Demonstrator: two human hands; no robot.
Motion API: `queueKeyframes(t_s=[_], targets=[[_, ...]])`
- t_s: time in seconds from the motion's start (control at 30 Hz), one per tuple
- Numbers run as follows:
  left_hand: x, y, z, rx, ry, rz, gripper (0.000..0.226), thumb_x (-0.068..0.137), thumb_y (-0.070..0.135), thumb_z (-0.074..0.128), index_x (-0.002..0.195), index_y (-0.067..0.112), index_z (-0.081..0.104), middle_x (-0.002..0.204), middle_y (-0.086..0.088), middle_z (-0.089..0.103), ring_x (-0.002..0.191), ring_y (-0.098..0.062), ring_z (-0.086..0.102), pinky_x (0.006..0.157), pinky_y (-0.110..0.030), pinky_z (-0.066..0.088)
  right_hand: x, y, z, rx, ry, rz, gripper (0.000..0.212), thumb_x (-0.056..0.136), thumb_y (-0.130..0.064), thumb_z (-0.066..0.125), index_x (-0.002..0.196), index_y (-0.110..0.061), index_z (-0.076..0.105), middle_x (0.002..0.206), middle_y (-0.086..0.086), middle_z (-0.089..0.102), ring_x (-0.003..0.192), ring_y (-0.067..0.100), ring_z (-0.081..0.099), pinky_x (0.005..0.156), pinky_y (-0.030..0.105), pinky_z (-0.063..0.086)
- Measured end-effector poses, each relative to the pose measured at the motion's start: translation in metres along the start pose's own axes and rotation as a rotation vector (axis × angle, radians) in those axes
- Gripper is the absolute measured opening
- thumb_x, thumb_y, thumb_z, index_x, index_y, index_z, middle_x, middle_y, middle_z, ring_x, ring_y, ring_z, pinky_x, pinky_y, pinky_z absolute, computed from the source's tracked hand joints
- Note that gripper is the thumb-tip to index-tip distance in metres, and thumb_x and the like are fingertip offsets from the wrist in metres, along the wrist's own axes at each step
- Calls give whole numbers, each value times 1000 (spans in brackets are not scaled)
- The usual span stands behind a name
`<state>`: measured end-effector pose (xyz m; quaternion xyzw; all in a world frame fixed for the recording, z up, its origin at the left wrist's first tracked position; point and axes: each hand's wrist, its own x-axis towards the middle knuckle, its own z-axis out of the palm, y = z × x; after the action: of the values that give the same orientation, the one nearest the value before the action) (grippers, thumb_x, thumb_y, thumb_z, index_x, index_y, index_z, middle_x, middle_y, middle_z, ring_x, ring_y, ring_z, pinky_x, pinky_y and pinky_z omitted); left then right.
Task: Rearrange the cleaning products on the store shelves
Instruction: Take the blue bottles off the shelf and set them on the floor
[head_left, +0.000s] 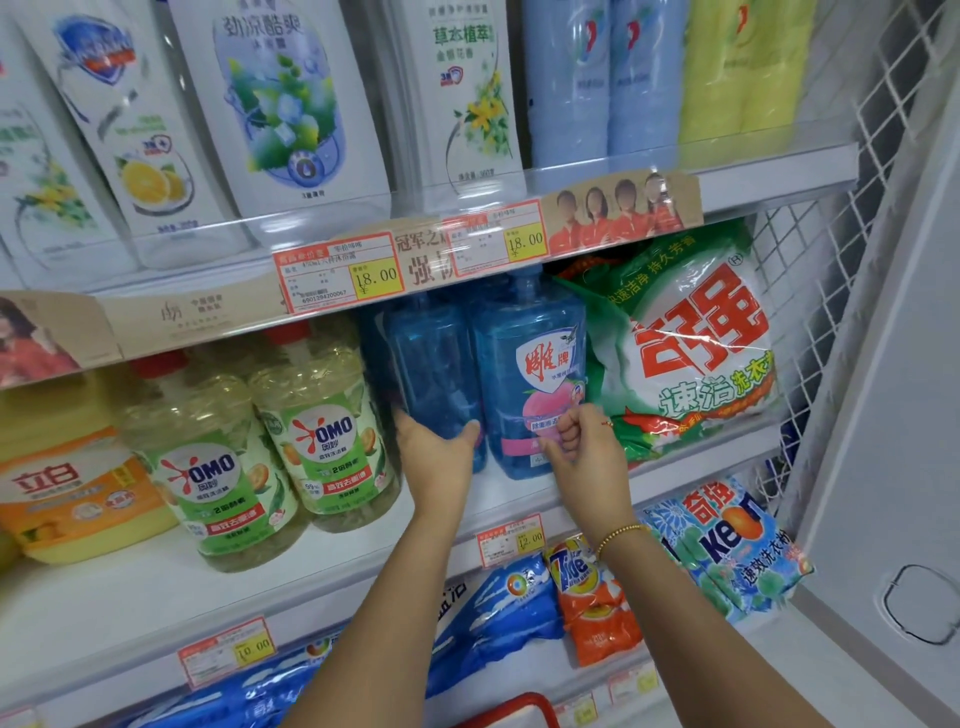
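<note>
An 18.00 price tag above the left hand; wire mesh panel right of the right hand; below both, possibly a red basket handle.

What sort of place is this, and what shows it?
Likely a shop's cleaning-products aisle: price tags line the shelf edges, OMO detergent bottles stand in rows, bagged washing powder fills the right end, and the left hand grips a blue bottle.

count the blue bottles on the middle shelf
2. The left blue bottle, its label not facing out, is gripped by the left hand; the right blue bottle, label forward, stands beside it next to the green detergent bag. Others may be hidden behind them.
</note>
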<state>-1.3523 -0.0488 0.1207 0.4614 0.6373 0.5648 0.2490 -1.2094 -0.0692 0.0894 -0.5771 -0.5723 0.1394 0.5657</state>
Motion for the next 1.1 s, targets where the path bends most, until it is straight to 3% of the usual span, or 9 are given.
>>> queueKeyframes(t_s=[0.07,0.27,0.47,0.67,0.8,1.1], targets=[[2,5,3,24,10,12,91,67,17,86,139,3,31,140,-15,45,128,-30,47,104,-37,40,-1,4,0,-1,-10,1,20,85,-12,67,83,-16,47,79,-9,48,70,4,49,66,27,48],[4,6,4,91,58,46,95,61,28,89,135,5,35,135,-14,51,122,-31,52,96,-36,45,3,5,-1,17,-52,39,24,84,-11,68,81,-18,45,77,-7,49,69,9,50,66,29,49],[-9,2,-13,133,27,70,90,62,28,87,134,7,37,130,-10,56,116,-29,57,89,-32,47,6,3,-4,38,-73,58,27,83,-10,70,78,-16,44,72,-6,47,62,5,45,60,21,43],[-16,12,-32,126,-51,58,84,66,26,85,134,10,39,129,-6,57,112,-26,57,80,-27,42,6,0,-6,8,-78,55,27,83,-10,70,80,-13,43,74,-6,45,63,4,44,62,24,42],[-9,14,-40,141,-100,41,84,57,28,90,126,11,44,125,-5,59,109,-25,58,82,-31,45,7,0,-6,1,-86,54,28,83,-9,70,80,-14,42,75,-6,45,63,5,44,65,29,46],[9,8,-46,94,-189,-2,90,37,26,89,119,17,54,115,-1,67,104,-22,63,93,-44,52,5,-1,-5,-48,-79,51,24,86,-9,67,82,-13,43,76,-4,48,64,4,46,63,24,43]])
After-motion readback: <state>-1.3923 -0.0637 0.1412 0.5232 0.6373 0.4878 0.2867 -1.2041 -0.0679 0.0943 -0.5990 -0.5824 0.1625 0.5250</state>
